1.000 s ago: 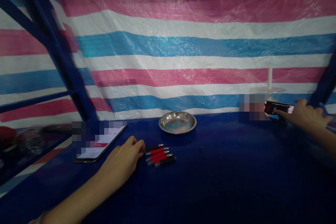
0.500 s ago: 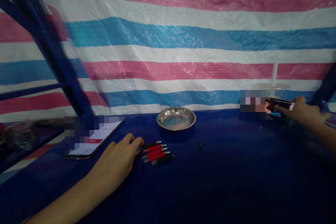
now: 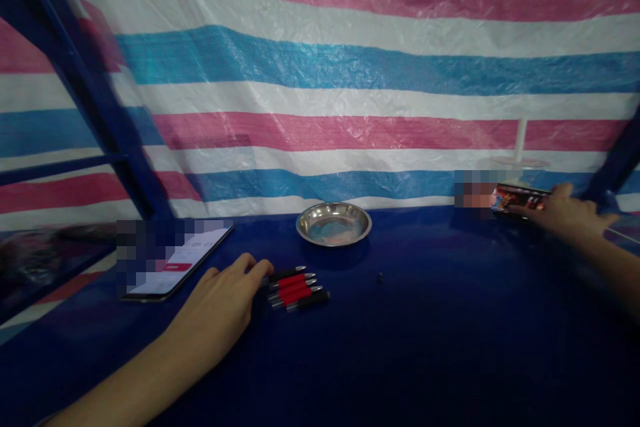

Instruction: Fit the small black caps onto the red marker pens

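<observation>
My left hand [image 3: 227, 293] rests on the blue table with its fingers bent and closed around the left end of a black pen [image 3: 287, 274]. Its fingertips are partly hidden. Below that pen lie several red pens [image 3: 293, 289] and another black pen [image 3: 311, 301], side by side. Far to the right, my right hand [image 3: 573, 210] grips the right end of a phone [image 3: 517, 199] with a lit, colourful screen, the thumb reaching over its lower edge.
A shiny metal dish [image 3: 334, 224] stands at the table's back. A tablet-like lit device [image 3: 193, 257] lies left. One tiny dark object [image 3: 380, 277] lies right of the pens. Behind the phone is a clear container with a white upright stick [image 3: 521, 140]. Striped sheeting [image 3: 320, 100] hangs behind.
The picture on the phone's screen has changed. The whole view has shifted slightly; my left hand stays at the black pen and my right hand stays on the phone.
</observation>
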A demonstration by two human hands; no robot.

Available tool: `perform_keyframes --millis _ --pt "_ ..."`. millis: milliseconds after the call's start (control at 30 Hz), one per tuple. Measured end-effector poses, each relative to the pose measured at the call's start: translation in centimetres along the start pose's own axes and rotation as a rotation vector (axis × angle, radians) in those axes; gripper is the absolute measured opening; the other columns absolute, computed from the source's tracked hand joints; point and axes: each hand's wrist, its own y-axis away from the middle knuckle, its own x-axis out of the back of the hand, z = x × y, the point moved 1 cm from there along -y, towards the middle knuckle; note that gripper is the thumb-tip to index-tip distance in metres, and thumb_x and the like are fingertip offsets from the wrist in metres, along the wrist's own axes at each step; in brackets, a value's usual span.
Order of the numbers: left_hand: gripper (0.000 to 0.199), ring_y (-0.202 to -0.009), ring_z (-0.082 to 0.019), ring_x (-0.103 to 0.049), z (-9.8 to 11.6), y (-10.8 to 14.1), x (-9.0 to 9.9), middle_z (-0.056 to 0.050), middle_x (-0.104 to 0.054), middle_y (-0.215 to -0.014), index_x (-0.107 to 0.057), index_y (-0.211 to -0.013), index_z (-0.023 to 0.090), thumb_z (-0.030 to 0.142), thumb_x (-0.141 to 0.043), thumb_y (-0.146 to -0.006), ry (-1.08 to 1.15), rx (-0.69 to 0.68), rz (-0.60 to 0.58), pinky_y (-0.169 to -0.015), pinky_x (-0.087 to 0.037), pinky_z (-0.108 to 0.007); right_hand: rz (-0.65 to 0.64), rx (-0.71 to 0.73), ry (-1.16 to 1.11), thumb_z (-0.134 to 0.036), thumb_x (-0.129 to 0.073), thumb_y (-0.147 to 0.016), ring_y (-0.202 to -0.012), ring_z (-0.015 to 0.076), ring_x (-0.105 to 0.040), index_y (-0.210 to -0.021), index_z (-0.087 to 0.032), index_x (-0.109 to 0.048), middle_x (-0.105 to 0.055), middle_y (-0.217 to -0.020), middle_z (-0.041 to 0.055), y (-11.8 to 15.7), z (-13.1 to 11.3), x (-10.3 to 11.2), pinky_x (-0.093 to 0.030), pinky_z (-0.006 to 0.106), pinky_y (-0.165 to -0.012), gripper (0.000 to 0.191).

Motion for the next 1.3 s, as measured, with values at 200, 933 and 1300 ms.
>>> perform_keyframes --millis 200,933,1300 --pt "0.035 -0.073 -0.022 -0.055 0.0 0.1 -0.1 -0.005 -0.05 -0.093 -0.051 -0.099 0.021 0.002 -0.033 -0.075 0.011 0.001 0.008 -0.061 -0.036 -0.034 0.029 0.015 -0.013 -0.082 -0.031 -0.05 -0.105 0.0434 -0.039 -0.125 -0.006 -0.024 -0.047 -0.111 0.0288 1.1 -0.7 0.4 -0.017 0.065 -0.083 0.107" --pt "0.037 -0.086 -0.025 -0.05 0.3 0.1 -0.5 -0.004 -0.055 -0.092 -0.052 -0.099 0.022 0.001 -0.037 -0.073 0.008 0.022 0.061 -0.063 -0.03 -0.034 0.036 0.028 0.034 -0.072 -0.041 -0.056 -0.107 0.041 -0.038 -0.126 -0.009 -0.022 -0.046 -0.113 0.0263 0.0 0.2 -1.1 -0.017 0.063 -0.084 0.095" --pt "0.033 -0.083 -0.024 -0.051 0.1 -0.1 -0.5 -0.006 -0.053 -0.09 -0.051 -0.101 0.019 0.004 -0.036 -0.076 -0.015 0.037 -0.007 -0.062 -0.033 -0.033 -0.055 0.045 -0.033 -0.072 -0.035 -0.059 -0.107 0.0436 -0.035 -0.117 -0.012 -0.029 -0.046 -0.111 0.0271 -0.2 0.8 -0.6 -0.02 0.066 -0.077 0.083"
